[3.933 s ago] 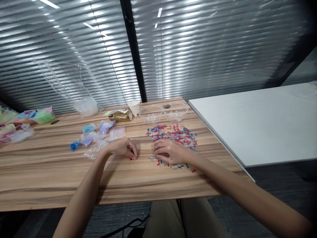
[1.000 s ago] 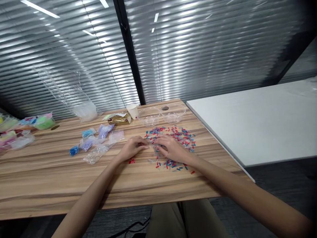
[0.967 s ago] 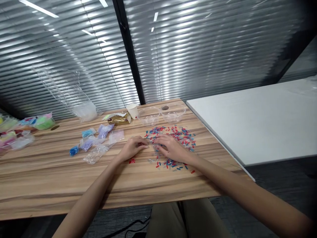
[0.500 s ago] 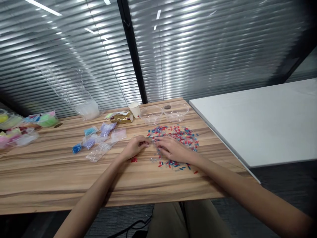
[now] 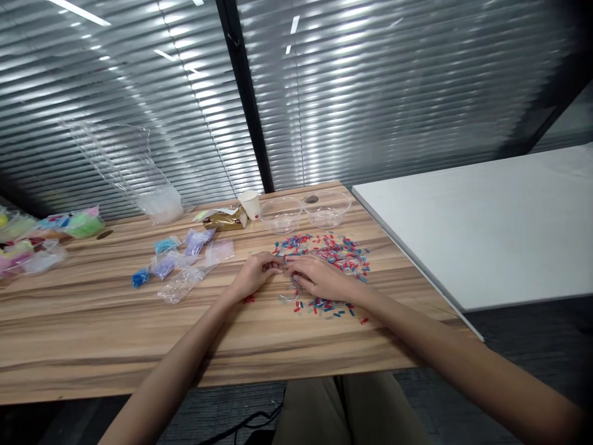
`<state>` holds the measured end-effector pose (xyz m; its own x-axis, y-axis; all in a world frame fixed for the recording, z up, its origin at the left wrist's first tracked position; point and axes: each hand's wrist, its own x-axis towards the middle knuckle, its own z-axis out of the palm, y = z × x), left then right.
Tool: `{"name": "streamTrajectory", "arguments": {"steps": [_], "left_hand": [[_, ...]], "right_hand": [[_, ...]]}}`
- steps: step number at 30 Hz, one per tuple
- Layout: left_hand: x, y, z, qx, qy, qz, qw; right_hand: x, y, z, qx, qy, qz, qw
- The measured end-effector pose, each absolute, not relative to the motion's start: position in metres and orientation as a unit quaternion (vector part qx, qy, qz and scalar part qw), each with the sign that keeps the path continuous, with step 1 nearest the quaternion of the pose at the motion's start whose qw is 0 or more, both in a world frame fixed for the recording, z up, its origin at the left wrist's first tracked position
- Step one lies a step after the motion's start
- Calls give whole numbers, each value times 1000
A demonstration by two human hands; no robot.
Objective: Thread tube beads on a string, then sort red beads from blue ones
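Note:
Small red, blue and clear tube-like pieces [image 5: 345,262] are spread loosely on the wooden table. At the pile's left edge, my left hand [image 5: 257,273] has its thumb and fingers curled into a pinch. My right hand [image 5: 319,277] rests over the pieces, its bent fingertips close together and almost meeting the left ones. Whatever lies between the fingertips is too small and covered to make out. A few red pieces [image 5: 249,298] lie apart below my left hand.
Behind the pile stand two joined clear plastic bowls [image 5: 327,215], a paper cup [image 5: 250,205] and a gold packet [image 5: 225,219]. Small bags of blue and purple bits [image 5: 199,241] lie left of my hands. A bag of white material [image 5: 162,203] leans near the blinds. A white table [image 5: 486,235] adjoins at right.
Both hands have drawn slightly closer, with the fingertips now nearly touching. The whole view has shifted a little; the pile and bags look the same.

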<state>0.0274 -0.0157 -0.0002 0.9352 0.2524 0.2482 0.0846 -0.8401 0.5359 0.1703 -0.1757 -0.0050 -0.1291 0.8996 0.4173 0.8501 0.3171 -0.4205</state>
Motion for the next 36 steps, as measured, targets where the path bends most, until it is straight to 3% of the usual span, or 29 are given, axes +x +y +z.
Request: {"name": "streamTrajectory", "arguments": {"steps": [19,36], "left_hand": [[26,-11,3,933,118,126,315],[-8,34,23,946,178,39,268]], "right_hand": [[180,-177,-3,-603,-728,0,326],[178,-182,-4,-611,-734,-66,289]]}}
